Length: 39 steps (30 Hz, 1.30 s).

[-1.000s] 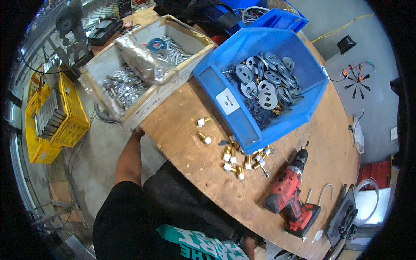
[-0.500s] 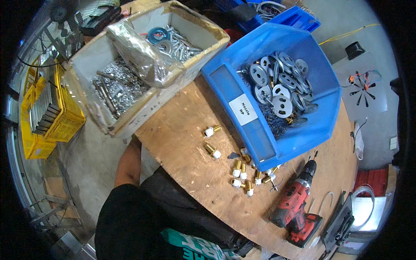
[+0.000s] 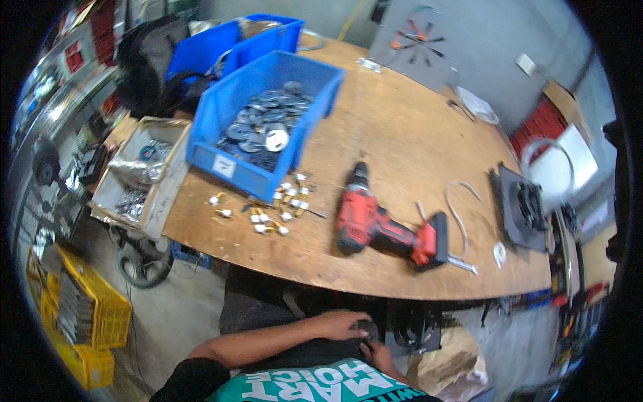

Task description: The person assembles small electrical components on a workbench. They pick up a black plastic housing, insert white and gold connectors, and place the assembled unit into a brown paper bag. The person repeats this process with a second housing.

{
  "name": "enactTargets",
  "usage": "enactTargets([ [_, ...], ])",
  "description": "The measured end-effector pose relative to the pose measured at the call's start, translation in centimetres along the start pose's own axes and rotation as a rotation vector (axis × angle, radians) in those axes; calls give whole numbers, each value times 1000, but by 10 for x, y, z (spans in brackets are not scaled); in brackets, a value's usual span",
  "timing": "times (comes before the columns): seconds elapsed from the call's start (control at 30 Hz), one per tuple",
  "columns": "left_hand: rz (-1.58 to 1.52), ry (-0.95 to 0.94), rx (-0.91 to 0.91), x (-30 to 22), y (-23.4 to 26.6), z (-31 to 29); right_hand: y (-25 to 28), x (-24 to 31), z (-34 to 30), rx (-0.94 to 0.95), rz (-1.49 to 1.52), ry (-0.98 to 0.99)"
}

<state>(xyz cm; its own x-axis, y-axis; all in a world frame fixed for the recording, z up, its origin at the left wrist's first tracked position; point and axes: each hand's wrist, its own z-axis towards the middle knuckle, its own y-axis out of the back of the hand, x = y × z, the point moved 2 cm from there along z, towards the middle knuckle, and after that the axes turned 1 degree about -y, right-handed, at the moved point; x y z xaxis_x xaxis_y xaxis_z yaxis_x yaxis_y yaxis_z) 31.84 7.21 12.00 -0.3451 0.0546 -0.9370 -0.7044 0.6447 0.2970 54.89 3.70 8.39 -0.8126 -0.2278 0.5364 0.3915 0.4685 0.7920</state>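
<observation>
Both my hands are together in front of my body, below the table's front edge. My left hand reaches across from the left with its fingers curled. Close by, my right hand is closed too, its fingers near the left hand's fingertips. A small dark piece shows between them; its kind is too blurred to tell. On the table beyond lie a red and black cordless drill and several brass fittings with white ends.
A blue bin of grey slotted discs stands behind the fittings. Left of it is a worn divided box of screws and small hardware. A bent tube and a black panel lie right. Yellow crates stand on the floor at left.
The view has swung right and pulled back, so the bins now appear farther left and smaller. Both my hands have come into sight, together at my lap.
</observation>
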Motion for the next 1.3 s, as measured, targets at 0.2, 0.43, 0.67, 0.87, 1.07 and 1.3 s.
enactTargets([
  [0.2,497,-14,233,-22,-77,88,-29,-40,-42,-484,159,137],
  [0.43,616,-307,262,-61,-131,93,-80,-111,-26,-257,353,163],
  [0.67,691,-253,278,-70,-138,88,-79,-106,12,-255,218,164],
  [0.87,637,-230,190,-72,-126,76,-71,-100,15,-231,224,154],
  [1.07,545,-175,153,-68,-113,67,-79,-103,7,-201,223,150],
  [1.3,488,-202,141,-57,-111,65,-76,-102,8,-178,207,136],
])
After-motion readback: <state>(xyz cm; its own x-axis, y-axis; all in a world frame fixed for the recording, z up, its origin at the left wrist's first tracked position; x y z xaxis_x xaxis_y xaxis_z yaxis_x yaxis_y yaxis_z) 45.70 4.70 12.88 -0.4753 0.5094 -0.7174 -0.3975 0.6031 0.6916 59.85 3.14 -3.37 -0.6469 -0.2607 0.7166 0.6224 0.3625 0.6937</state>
